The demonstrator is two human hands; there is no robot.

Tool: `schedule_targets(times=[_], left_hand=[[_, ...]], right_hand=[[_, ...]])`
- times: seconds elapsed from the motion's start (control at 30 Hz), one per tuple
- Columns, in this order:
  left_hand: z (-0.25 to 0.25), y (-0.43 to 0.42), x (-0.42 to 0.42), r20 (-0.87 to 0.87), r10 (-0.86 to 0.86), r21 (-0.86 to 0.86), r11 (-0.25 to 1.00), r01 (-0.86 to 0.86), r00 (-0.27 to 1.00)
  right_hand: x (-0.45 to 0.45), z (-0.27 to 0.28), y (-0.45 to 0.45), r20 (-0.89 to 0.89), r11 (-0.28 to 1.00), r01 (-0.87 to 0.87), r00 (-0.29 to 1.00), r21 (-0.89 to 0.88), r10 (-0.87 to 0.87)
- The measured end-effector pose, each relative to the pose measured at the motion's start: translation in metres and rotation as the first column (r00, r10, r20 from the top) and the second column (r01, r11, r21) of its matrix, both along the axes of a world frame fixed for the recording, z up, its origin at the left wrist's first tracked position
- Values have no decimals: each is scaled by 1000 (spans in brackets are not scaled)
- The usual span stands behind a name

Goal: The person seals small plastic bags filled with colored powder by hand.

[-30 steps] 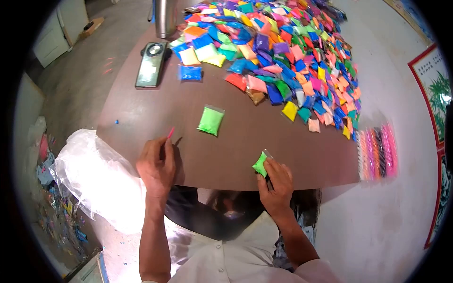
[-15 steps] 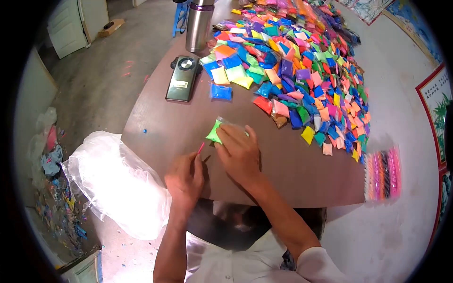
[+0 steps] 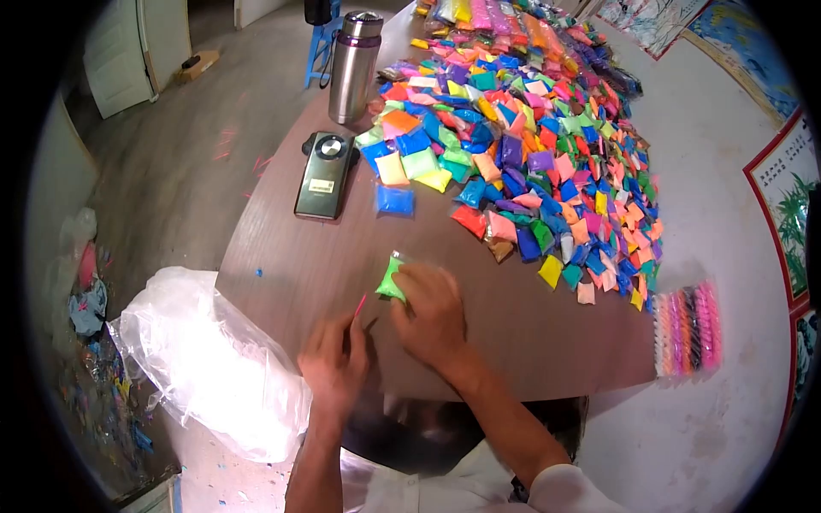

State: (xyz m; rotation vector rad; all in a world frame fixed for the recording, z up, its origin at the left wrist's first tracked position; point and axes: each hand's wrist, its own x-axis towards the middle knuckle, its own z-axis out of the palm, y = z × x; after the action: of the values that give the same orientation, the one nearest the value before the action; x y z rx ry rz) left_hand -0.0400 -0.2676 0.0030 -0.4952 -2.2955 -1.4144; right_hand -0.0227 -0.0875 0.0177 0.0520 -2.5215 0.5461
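Observation:
Between the thumb and fingers of my left hand [image 3: 336, 357] is a thin pink stick [image 3: 360, 305], pointing up above the brown table [image 3: 282, 248]. My right hand [image 3: 430, 312] lies over a light green packet [image 3: 391, 280], its fingers on the packet's right side. Only the left part of that packet shows, and whether a second green packet lies beneath it is hidden. The right fingers are bent and slightly blurred. A single blue packet [image 3: 395, 202] lies farther back, by a large heap of coloured packets [image 3: 513, 175].
At the back left stand a steel flask [image 3: 355, 73] and a dark phone [image 3: 325, 184]. A white plastic bag [image 3: 214, 368] hangs at the table's left edge. Bundled striped sticks [image 3: 688, 332] lie at the right edge. A tiny blue bit [image 3: 259, 273] is on the table.
My right hand has moved left with its small green packet to where the other green packet lay. My left hand keeps the pink stick. The camera view has shifted.

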Motion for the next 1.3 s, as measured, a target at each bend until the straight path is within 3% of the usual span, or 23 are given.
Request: schedule_targets(times=[0.27, 0.33, 0.43, 0.57, 0.63, 0.8, 0.87, 1.0, 1.07, 1.2, 1.27, 1.3], left_hand=[[-2, -1, 0, 2, 4, -23, 1000, -4, 1000], [-5, 0, 0, 1, 15, -21, 1000, -15, 1000], [-8, -1, 0, 4, 20, -25, 999, -19, 1000], [-5, -1, 1, 24, 24, -44, 999, -23, 999], [-7, -1, -1, 0, 24, -33, 999, -24, 1000], [-2, -4, -1, 45, -7, -33, 999, 9, 999], [2, -5, -3, -18, -23, -146, 989, 20, 1000], [-7, -5, -4, -8, -11, -64, 998, 11, 1000], [-5, -5, -3, -4, -4, -67, 998, 4, 1000], [5, -5, -2, 6, -27, -64, 998, 27, 1000], [8, -5, -2, -28, -20, -97, 995, 17, 999], [8, -5, -2, -38, -26, -96, 995, 22, 999]], right_hand=[[-1, 16, -1, -41, 1000, 5, 999, 26, -4], [-2, 22, 2, -37, 998, 44, 998, -40, -45], [-23, 22, 28, -77, 994, 97, 993, 53, -92], [-75, 21, 77, -99, 997, 75, 993, 34, -71], [-103, 23, 96, -56, 978, 105, 994, 178, -96], [-164, 24, 131, -45, 956, 14, 999, 293, -1], [-178, 25, 134, -19, 937, -15, 1000, 349, 23], [-190, 34, 139, 95, 911, -70, 995, 406, 34], [-185, 47, 134, 137, 893, -8, 989, 449, -60], [-158, 53, 139, -15, 909, 42, 999, 414, -40], [-125, 51, 139, 23, 982, 129, 991, 141, -133], [-103, 51, 134, 13, 981, 136, 990, 141, -139]])
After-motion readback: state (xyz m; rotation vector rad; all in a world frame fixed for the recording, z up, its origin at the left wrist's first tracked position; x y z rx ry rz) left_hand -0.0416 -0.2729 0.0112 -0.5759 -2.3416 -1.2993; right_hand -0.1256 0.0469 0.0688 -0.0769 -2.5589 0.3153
